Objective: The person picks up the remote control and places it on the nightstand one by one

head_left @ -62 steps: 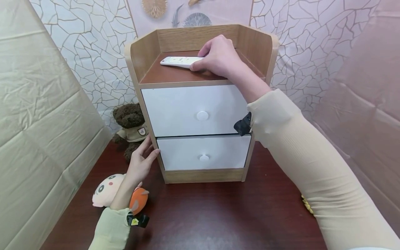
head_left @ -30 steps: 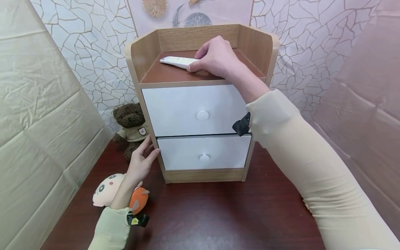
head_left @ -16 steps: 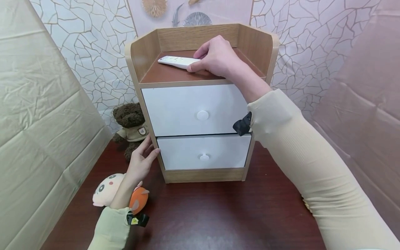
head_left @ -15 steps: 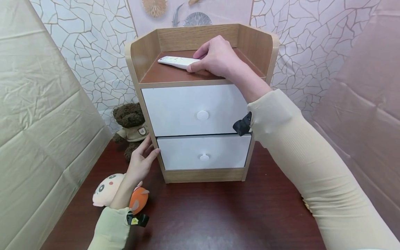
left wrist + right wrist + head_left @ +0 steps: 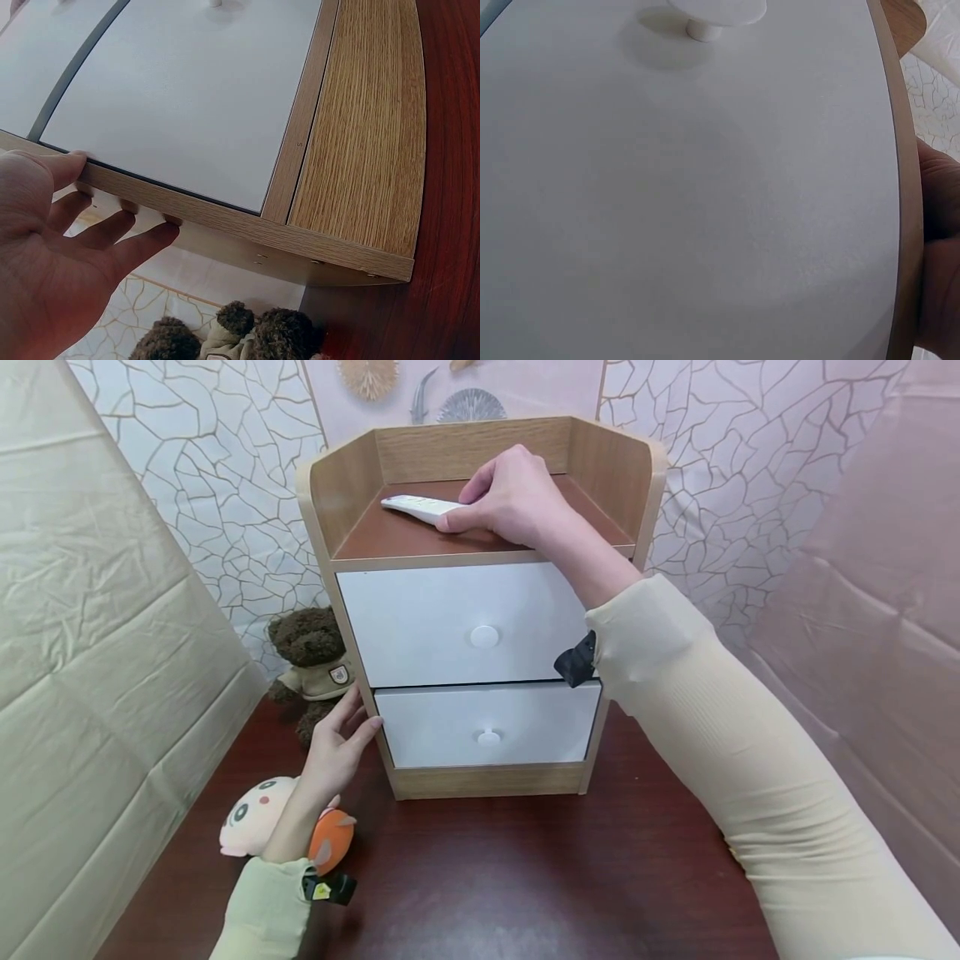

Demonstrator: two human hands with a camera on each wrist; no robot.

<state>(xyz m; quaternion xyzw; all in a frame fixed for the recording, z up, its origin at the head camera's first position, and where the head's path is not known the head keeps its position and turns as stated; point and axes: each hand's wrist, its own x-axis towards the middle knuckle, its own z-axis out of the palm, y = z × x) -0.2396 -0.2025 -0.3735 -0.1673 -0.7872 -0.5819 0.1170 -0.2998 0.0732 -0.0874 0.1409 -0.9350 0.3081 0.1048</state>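
My right hand [image 5: 517, 497] pinches a white remote control [image 5: 416, 507] by its right end, over the brown top shelf [image 5: 420, 543] of a small wooden cabinet [image 5: 491, 783]. The remote's other end points left, and the part under my fingers is hidden. In the right wrist view that hand [image 5: 941, 255] shows only at the right edge, beyond the cabinet's white upper drawer [image 5: 705, 187]. Low on the cabinet's left side, my left hand [image 5: 333, 756] has its thumb on the front edge. Its straight fingers touch the outer side panel, as the left wrist view shows.
The lower drawer [image 5: 435, 727], with a round knob, is shut under the upper one. A brown teddy bear [image 5: 307, 639] sits left of the cabinet. A plush toy [image 5: 251, 818] with an orange part [image 5: 332, 839] lies by my left forearm on the dark red table [image 5: 525, 868].
My right hand has shifted slightly left over the remote control, so less of it shows. Its free end has tilted and moved a little. My left hand has stayed put.
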